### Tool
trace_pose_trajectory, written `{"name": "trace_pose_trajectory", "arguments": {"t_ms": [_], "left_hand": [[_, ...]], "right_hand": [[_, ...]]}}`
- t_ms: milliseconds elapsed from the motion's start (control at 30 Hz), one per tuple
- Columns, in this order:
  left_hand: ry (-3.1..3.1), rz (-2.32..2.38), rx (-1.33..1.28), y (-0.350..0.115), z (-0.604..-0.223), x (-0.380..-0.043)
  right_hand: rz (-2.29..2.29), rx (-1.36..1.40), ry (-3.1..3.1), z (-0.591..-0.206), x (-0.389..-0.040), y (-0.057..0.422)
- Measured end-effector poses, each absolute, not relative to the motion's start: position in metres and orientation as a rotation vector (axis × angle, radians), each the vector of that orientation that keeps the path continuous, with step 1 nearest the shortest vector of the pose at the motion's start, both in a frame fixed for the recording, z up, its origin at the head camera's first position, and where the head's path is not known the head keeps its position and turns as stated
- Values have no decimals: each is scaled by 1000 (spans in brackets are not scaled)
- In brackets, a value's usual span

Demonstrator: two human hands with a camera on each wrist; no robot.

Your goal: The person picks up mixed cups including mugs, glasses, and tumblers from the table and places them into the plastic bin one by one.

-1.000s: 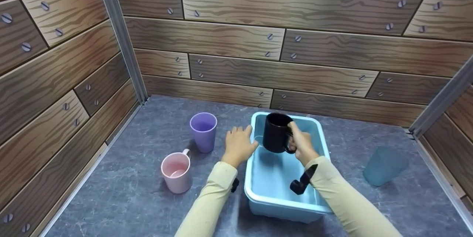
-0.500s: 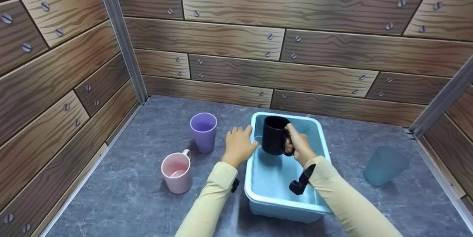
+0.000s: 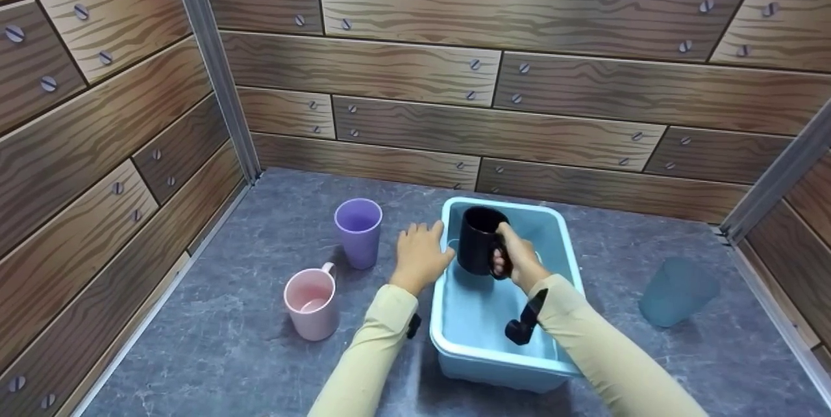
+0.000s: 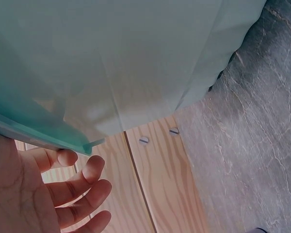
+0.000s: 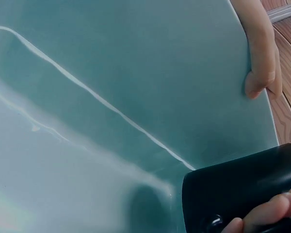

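Note:
My right hand grips the handle of a black mug and holds it upright inside the light blue plastic bin, toward its far left part. The right wrist view shows the fingertips on the handle side of the black mug, with a shadow on the bin beside it. My left hand holds the bin's left rim, its thumb over the inner side and its other fingers outside. From the left wrist view, those fingers lie loosely bent beside the rim.
Left of the bin stand a purple cup and, nearer, a pink mug with its handle pointing back. A translucent blue cup stands to the right. Wood-patterned walls enclose the grey marbled table.
The right hand has lowered the black mug slightly and moved it a little left in the bin. The left hand, the bin and the other cups stay in place.

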State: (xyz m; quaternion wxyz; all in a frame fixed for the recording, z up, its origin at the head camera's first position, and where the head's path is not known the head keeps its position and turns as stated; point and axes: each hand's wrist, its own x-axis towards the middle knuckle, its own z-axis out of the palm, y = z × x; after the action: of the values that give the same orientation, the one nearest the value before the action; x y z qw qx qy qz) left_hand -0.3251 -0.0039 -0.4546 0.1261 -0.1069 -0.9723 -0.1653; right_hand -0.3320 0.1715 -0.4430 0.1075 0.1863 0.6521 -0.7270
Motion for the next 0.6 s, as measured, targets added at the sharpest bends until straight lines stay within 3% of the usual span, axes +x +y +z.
{"name": "trace_pose_trajectory", "arguments": {"t_ms": [600], "left_hand": [[-2852,-467,-292,-3,-455,-325]], "right_hand": [[-2030,479,1797,-449,-326,163]]}}
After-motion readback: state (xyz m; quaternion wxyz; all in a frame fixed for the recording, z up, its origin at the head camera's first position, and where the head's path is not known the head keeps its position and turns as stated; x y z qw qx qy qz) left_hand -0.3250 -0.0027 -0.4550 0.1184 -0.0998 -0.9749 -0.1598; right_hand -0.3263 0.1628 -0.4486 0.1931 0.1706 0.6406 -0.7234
